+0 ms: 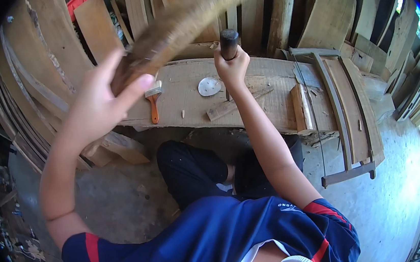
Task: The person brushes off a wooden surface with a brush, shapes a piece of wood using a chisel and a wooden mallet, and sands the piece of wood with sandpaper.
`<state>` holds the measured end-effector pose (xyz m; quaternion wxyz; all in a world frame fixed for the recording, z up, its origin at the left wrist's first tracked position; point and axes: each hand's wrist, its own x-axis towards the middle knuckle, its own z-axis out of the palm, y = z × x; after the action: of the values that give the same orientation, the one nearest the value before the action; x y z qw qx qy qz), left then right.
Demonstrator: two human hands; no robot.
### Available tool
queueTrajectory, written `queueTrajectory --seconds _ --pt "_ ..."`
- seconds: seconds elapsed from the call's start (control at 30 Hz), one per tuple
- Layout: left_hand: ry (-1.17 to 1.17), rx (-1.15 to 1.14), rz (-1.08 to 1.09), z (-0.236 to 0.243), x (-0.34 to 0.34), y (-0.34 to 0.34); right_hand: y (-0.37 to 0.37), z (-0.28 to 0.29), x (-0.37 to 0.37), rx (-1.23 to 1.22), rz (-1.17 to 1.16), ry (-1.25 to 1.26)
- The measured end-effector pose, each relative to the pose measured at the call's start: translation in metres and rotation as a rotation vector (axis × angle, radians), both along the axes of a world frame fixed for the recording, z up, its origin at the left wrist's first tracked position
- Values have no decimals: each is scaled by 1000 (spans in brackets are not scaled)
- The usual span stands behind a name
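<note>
My left hand (95,103) is raised at the left, wrapped round one end of a thick curved wooden club (179,29). The club is blurred and slants up to the right above the bench. My right hand (233,70) grips the upright handle of a chisel (229,42), whose dark top sticks out above the fist. Below the fist, a bit of the narrow blade shows beside a small wooden strip (240,103) lying on the bench; whether its tip touches the strip I cannot tell. Near my left hand lies a paintbrush (154,102) with an orange handle.
The plank bench (179,78) also carries a round whitish disc (209,86), a wood block (301,108) and scattered chips. A frame saw (340,112) leans across its right end. Boards (328,13) stand along the back and the left side. My crossed legs (194,171) are in front.
</note>
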<state>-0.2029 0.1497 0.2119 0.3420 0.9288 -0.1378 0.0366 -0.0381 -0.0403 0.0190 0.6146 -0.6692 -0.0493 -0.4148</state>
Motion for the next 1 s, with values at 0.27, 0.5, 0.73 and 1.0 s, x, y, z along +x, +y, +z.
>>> queueTrajectory --seconds 0.27,0.5,0.73,1.0 --pt "-406 -141 -23 -35 23 6 5 4 -2 -20 -19 -26" --pt "-68 99 -32 11 4 0 -1 -1 5 -12 -31 18" --pt "-356 -258 -42 -20 23 1 6 8 -2 -3 32 -7" --pt "-12 6 141 30 -12 -9 6 3 -4 -47 30 -11"
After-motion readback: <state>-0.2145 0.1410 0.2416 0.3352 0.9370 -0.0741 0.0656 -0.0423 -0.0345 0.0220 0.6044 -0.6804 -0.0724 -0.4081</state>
